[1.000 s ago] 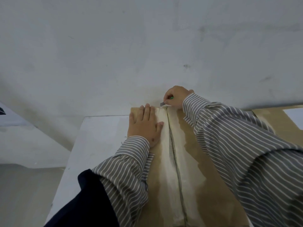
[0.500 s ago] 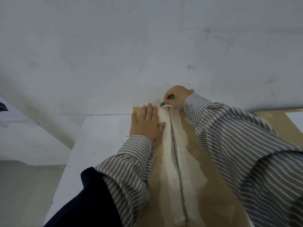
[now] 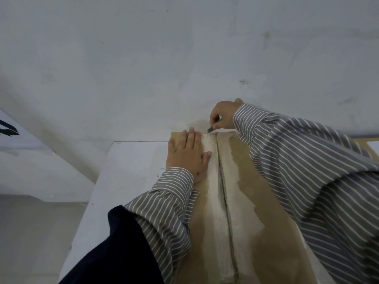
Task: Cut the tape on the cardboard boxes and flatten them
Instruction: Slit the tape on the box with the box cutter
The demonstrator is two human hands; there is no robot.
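Note:
A brown cardboard box (image 3: 262, 222) lies on a white table (image 3: 127, 173), its top seam covered by a pale tape strip (image 3: 215, 201) with a dark slit down the middle. My left hand (image 3: 187, 155) presses flat on the box's left flap near the far end, fingers together. My right hand (image 3: 224, 114) is at the far edge of the box, against the wall, pinching a small cutter (image 3: 211, 129) with a green handle. The blade tip points down at the far end of the seam.
A white wall (image 3: 184, 58) rises right behind the box. More flat cardboard (image 3: 367, 144) with a white label lies at the far right. A white panel with black marks (image 3: 12, 136) leans at the left, above a grey floor (image 3: 30, 232).
My right hand has lifted slightly, bringing the cutter blade just above the far end of the seam. My left hand stays pressed on the flap.

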